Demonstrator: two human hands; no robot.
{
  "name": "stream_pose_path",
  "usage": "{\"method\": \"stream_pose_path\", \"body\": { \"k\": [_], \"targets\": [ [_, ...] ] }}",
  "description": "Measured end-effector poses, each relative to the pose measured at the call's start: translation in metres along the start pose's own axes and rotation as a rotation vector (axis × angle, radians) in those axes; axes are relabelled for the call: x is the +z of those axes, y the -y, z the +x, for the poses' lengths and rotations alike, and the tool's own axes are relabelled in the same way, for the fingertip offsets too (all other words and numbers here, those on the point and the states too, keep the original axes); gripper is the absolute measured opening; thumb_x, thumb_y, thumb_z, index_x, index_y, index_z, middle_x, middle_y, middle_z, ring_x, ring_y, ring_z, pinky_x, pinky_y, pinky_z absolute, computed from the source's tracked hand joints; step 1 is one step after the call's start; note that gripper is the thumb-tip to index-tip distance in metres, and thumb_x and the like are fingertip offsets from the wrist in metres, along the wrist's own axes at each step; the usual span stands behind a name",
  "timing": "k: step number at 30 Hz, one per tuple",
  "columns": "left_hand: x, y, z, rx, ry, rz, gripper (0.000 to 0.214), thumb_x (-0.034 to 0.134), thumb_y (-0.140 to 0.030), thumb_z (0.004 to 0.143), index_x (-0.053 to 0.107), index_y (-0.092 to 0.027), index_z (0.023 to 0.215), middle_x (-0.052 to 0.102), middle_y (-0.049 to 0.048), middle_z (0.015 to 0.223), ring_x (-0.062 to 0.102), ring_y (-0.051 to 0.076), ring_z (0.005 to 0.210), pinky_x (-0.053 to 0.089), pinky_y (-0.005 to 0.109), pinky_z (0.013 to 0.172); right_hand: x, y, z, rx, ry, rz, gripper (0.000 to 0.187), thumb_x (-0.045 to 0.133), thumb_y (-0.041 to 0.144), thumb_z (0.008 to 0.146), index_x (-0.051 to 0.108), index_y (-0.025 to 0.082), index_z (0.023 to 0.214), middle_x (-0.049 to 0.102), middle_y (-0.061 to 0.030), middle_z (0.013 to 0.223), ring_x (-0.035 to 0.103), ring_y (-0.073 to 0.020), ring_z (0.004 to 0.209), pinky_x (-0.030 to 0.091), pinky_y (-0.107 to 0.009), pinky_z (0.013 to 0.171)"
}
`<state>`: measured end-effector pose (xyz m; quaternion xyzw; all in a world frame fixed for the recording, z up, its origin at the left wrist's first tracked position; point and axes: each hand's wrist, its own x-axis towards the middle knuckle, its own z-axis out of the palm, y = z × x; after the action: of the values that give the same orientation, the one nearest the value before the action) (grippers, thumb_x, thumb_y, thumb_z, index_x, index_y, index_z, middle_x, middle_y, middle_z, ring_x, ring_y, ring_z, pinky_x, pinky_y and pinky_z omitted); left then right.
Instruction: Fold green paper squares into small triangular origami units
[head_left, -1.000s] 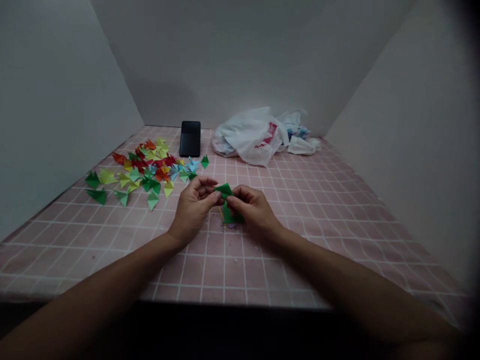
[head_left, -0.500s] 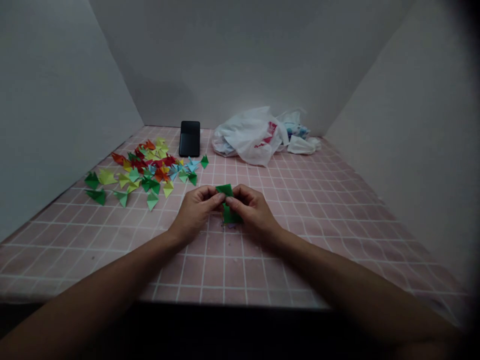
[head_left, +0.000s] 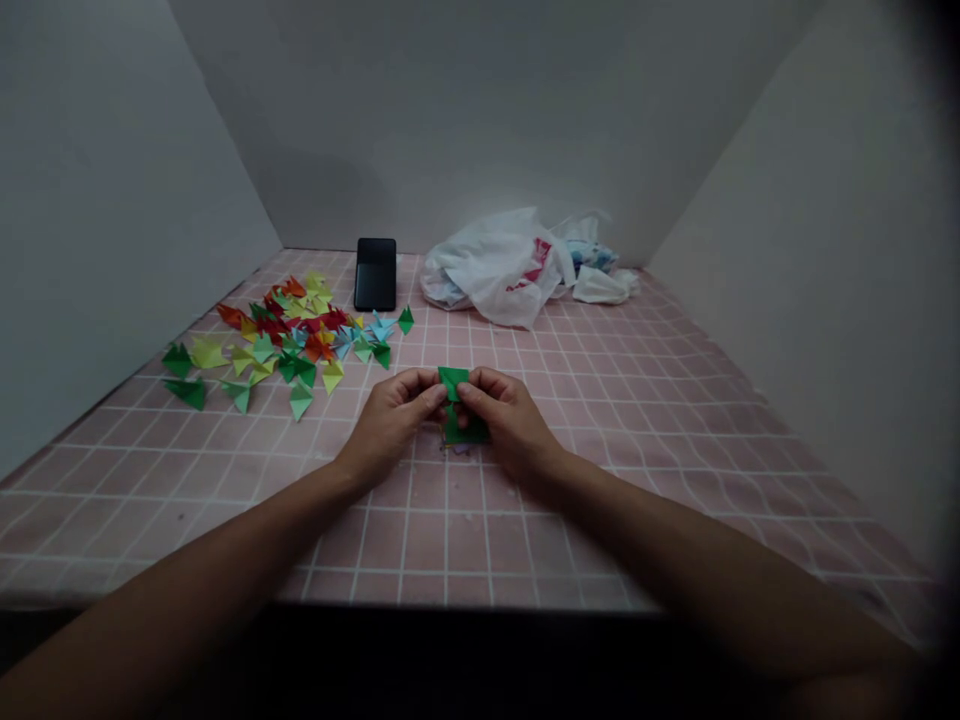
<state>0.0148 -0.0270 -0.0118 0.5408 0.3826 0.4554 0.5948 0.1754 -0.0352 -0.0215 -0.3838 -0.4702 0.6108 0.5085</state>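
A small folded piece of green paper (head_left: 453,380) is pinched between both hands near the middle of the table. My left hand (head_left: 401,415) grips its left side with thumb and fingers. On the right side, my right hand (head_left: 510,415) holds it the same way, the two thumbs close together. Below the fingers a flat green paper sheet (head_left: 466,430) lies on the cloth, partly covered by my right hand. A bit of pale purple shows under its near edge. The exact folds are too small to make out.
A spread of folded paper pieces (head_left: 300,340) in green, yellow, red, orange and blue lies at the left. Behind it a black phone (head_left: 376,275) leans up. White plastic bags (head_left: 499,265) rest by the back wall. A pink checked cloth (head_left: 637,400) covers the table.
Both thumbs have shifted slightly on the folded green paper, whose upper part now faces me more squarely. The view has moved a little; the things on the table have stayed in place.
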Motion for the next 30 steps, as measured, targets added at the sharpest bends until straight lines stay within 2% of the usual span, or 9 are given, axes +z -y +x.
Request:
{"method": "stream_pose_path", "body": {
  "k": [4,10,16,22,26,30],
  "targets": [
    [0.0009,0.0005,0.0002,0.009,0.04,-0.023,0.016,0.072,-0.032,0.081,0.071,-0.016,0.087,0.072,0.0027,0.076,0.068,0.015,0.071,0.056,0.029,0.074,0.0,-0.0009,0.0005,0.008,-0.024,0.027,0.031,0.073,0.044,0.081,0.056,0.02,0.072,0.058,0.0032,0.059,0.049,-0.0101,0.053,0.04,-0.025,0.054],
    [0.0008,-0.002,-0.0006,-0.009,0.001,0.03,0.016,0.076,-0.03,0.076,0.068,-0.017,0.08,0.071,0.0016,0.072,0.066,0.014,0.066,0.054,0.028,0.07,0.0016,-0.0029,-0.0001,-0.02,-0.048,-0.051,0.036,0.071,0.049,0.083,0.053,0.02,0.071,0.054,0.0044,0.059,0.046,-0.0098,0.054,0.038,-0.025,0.054],
    [0.0027,-0.002,-0.0002,-0.011,-0.035,0.068,0.015,0.077,-0.026,0.071,0.067,-0.016,0.073,0.068,-0.0002,0.065,0.061,0.012,0.059,0.049,0.023,0.058,0.003,-0.0017,-0.0027,-0.081,-0.016,-0.194,0.037,0.064,0.047,0.089,0.049,0.021,0.068,0.049,0.004,0.062,0.042,-0.0104,0.057,0.034,-0.026,0.054],
    [0.0044,-0.0064,-0.0014,-0.037,-0.023,0.033,0.014,0.077,-0.026,0.07,0.065,-0.017,0.071,0.066,-0.0012,0.061,0.061,0.012,0.055,0.05,0.024,0.055,0.0013,-0.0015,-0.0012,-0.094,0.045,-0.203,0.039,0.062,0.05,0.091,0.049,0.021,0.069,0.049,0.0037,0.064,0.043,-0.0103,0.058,0.034,-0.027,0.056],
    [0.0039,-0.0076,-0.0019,-0.03,-0.034,0.049,0.013,0.075,-0.023,0.07,0.063,-0.017,0.068,0.064,-0.0018,0.06,0.059,0.011,0.055,0.049,0.023,0.056,0.0001,-0.0031,-0.0005,-0.099,0.068,-0.212,0.039,0.061,0.05,0.092,0.048,0.022,0.068,0.048,0.0034,0.063,0.042,-0.0106,0.058,0.033,-0.028,0.056],
    [0.0033,-0.0045,-0.002,-0.069,-0.02,0.001,0.014,0.075,-0.026,0.07,0.067,-0.016,0.074,0.067,-0.0005,0.068,0.062,0.013,0.061,0.052,0.025,0.062,-0.0013,-0.0035,0.0003,-0.15,0.036,-0.311,0.038,0.062,0.047,0.091,0.047,0.022,0.067,0.046,0.0036,0.062,0.039,-0.0112,0.059,0.032,-0.028,0.056]
  ]
}}
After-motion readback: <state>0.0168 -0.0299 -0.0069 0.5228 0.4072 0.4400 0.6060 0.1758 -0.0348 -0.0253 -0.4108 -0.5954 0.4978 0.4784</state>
